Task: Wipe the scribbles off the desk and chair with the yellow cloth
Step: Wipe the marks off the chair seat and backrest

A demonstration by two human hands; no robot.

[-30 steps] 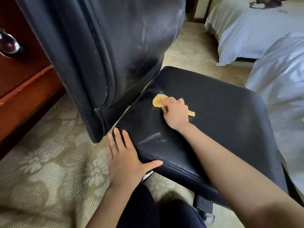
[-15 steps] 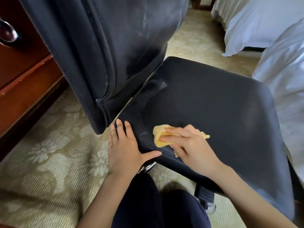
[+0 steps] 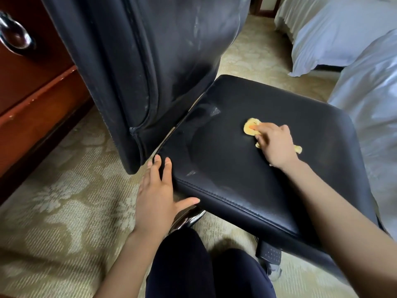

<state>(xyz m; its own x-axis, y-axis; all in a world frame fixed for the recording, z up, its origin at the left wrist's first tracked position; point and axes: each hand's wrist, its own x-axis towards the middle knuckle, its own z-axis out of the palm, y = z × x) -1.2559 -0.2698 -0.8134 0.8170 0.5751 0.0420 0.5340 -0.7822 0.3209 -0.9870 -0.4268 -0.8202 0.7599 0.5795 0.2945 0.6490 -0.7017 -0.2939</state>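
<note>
The black leather chair seat (image 3: 236, 175) fills the centre, with its tall backrest (image 3: 171, 61) standing to the left. My right hand (image 3: 277, 145) holds the crumpled yellow cloth (image 3: 250, 126) and presses it onto the middle of the seat; cloth ends stick out on both sides of the hand. At the seat's near left corner rests my left hand (image 3: 156, 196), fingers straight along the side edge and thumb under the front edge. Faint whitish marks show on the backrest (image 3: 195, 29) and on the seat (image 3: 214, 110), and a small one lies near the left corner (image 3: 191, 173).
A red-brown wooden desk (image 3: 32, 93) with a metal drawer handle (image 3: 15, 37) stands at the left. White bedding (image 3: 365, 117) lies close on the right, with another bed (image 3: 335, 29) behind. Patterned carpet (image 3: 64, 201) covers the floor. My dark-trousered knees (image 3: 193, 265) are below the seat.
My right hand has swept the cloth from the seat's near front edge out to its middle. The white streak near the left corner has shrunk to a small mark. My left hand has stayed put.
</note>
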